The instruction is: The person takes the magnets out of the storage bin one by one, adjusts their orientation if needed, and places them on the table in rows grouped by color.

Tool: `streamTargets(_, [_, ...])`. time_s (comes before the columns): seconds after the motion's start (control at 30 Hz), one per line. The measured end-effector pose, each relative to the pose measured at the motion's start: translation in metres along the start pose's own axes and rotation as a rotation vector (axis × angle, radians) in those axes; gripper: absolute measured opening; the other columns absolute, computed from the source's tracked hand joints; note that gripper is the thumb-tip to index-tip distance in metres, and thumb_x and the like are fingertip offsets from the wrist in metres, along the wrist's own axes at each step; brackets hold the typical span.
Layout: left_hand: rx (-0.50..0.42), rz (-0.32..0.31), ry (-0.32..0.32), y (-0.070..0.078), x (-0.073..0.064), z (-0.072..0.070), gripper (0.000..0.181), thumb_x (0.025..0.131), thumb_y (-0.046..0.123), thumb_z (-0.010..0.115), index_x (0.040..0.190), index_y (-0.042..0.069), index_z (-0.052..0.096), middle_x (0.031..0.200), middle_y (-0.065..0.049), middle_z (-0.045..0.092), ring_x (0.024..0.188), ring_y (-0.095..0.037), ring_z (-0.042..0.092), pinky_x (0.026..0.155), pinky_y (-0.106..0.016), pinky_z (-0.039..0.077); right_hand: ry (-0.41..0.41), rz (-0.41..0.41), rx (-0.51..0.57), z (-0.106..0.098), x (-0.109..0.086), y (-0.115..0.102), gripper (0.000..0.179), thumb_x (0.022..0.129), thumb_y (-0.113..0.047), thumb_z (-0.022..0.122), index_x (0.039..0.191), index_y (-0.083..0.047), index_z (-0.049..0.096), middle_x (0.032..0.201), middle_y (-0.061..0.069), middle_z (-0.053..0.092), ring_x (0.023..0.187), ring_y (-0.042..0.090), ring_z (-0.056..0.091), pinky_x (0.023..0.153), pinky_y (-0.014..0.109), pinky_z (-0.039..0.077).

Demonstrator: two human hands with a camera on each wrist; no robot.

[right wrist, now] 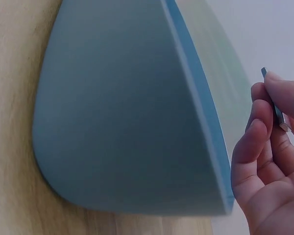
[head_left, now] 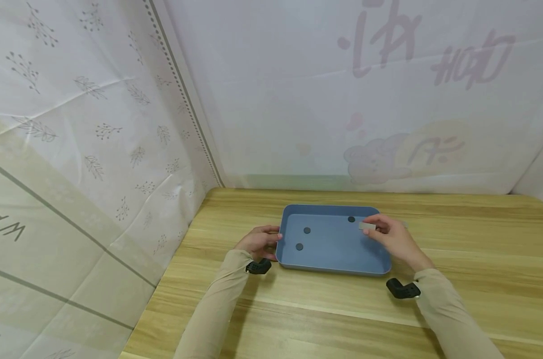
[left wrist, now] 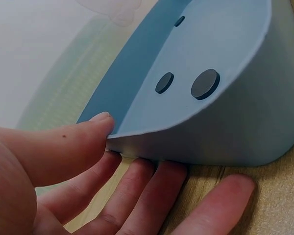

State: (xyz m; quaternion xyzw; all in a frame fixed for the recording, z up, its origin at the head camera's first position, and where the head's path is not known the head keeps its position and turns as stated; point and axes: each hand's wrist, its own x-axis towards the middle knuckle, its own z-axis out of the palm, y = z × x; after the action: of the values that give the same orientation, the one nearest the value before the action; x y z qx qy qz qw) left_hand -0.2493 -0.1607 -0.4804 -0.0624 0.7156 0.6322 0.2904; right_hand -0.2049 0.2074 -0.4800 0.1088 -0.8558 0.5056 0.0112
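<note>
Sleeves (head_left: 215, 306), left hand (head_left: 260, 241) clamped on tray (head_left: 334, 244), three discs (head_left: 307, 230) inside, right hand (head_left: 393, 237) on bar (head_left: 366, 226).

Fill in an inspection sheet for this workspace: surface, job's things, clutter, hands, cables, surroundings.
Surface: wood-grain table.
Job's things: blue tray on it, three dark discs inside; small grey plate held up at the tray's right end.
Clutter: small pale piece beyond the right hand, mostly hidden; identity unclear.
Left hand: grips the tray's left end, thumb at the rim.
Right hand: pinches the grey plate.
Cables: nothing seen.
Surroundings: leaf-print sheet at left, pale sheet with lettering behind.
</note>
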Motion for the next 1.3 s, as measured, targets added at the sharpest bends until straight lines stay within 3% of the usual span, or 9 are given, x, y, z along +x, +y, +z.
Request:
streamTargets(0.3, [-0.006, 0.002, -0.002, 0.000, 0.000, 0.000, 0.047, 0.097, 0.012, 0.056, 0.142, 0.004, 0.045, 0.122, -0.022, 0.062, 0.094, -0.024, 0.064, 0.073, -0.049, 0.057, 0.052, 0.028, -0.029, -0.010, -0.003, 0.001, 0.034, 0.093, -0.032, 0.065, 0.118, -0.010, 0.064, 0.088, 0.006, 0.062, 0.071, 0.013, 0.048, 0.062, 0.024, 0.045])
streamTargets(0.43, [-0.001, 0.005, 0.000, 0.000, 0.001, 0.000, 0.047, 0.097, 0.012, 0.056, 0.142, 0.004, 0.045, 0.121, -0.022, 0.063, 0.093, -0.024, 0.065, 0.072, -0.048, 0.058, 0.053, 0.046, -0.016, -0.014, -0.004, 0.002, 0.037, 0.093, -0.035, 0.064, 0.121, -0.011, 0.063, 0.096, 0.013, 0.067, 0.076, 0.019, 0.055, 0.064, 0.024, 0.048])
streamTargets(0.63, [-0.002, 0.004, 0.001, 0.000, 0.002, -0.001, 0.046, 0.097, 0.012, 0.056, 0.142, 0.004, 0.045, 0.122, -0.022, 0.062, 0.093, -0.024, 0.065, 0.073, -0.048, 0.058, 0.053, 0.034, 0.010, -0.021, -0.004, 0.007, 0.037, 0.095, -0.031, 0.063, 0.124, -0.009, 0.061, 0.088, 0.020, 0.063, 0.081, 0.026, 0.061, 0.067, 0.026, 0.052])
streamTargets(0.93, [0.008, 0.009, 0.001, 0.000, 0.001, -0.001, 0.047, 0.098, 0.013, 0.056, 0.142, 0.003, 0.044, 0.122, -0.023, 0.062, 0.094, -0.024, 0.065, 0.074, -0.049, 0.058, 0.077, 0.016, 0.017, -0.032, -0.008, 0.007, 0.037, 0.097, -0.025, 0.060, 0.127, -0.003, 0.057, 0.100, 0.018, 0.065, 0.077, 0.018, 0.060, 0.067, 0.030, 0.053])
streamTargets(1.3, [0.005, 0.014, -0.010, -0.001, -0.001, 0.000, 0.046, 0.098, 0.013, 0.055, 0.142, 0.004, 0.045, 0.124, -0.022, 0.061, 0.096, -0.024, 0.064, 0.073, -0.047, 0.058, 0.109, 0.018, 0.031, -0.042, -0.013, 0.011, 0.038, 0.098, -0.022, 0.059, 0.127, 0.001, 0.054, 0.105, -0.004, 0.066, 0.081, 0.001, 0.062, 0.071, 0.025, 0.055])
